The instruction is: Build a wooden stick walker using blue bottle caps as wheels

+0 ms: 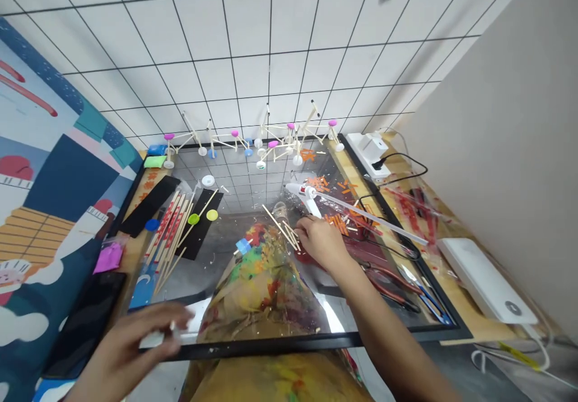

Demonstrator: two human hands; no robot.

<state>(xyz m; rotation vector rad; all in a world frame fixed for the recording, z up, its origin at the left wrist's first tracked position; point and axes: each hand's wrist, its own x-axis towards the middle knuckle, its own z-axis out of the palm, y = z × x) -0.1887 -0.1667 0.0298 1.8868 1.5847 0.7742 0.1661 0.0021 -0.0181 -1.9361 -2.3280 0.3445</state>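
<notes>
My right hand (pixel 321 242) reaches over the glass-like tabletop, its fingers bent together at a small group of short wooden sticks (pixel 289 233). One stick's end seems to be between the fingertips. Just beyond it stands a white hot glue gun (pixel 309 200) with a long glue stick in its back. My left hand (pixel 139 339), smeared by motion, hovers over the front left edge, thumb and fingers apart; a pale spot shows between them, too blurred to name. A blue bottle cap (pixel 242 246) with a stick through it lies left of the short sticks.
Several stick models (pixel 271 144) with cap wheels line the back by the tiled wall. Longer sticks (pixel 174 230) and black strips lie left, near a phone (pixel 85 324). Orange pieces (pixel 338 224), pliers (pixel 392 287), a power strip (pixel 368 152) and white power bank (pixel 487 281) are right.
</notes>
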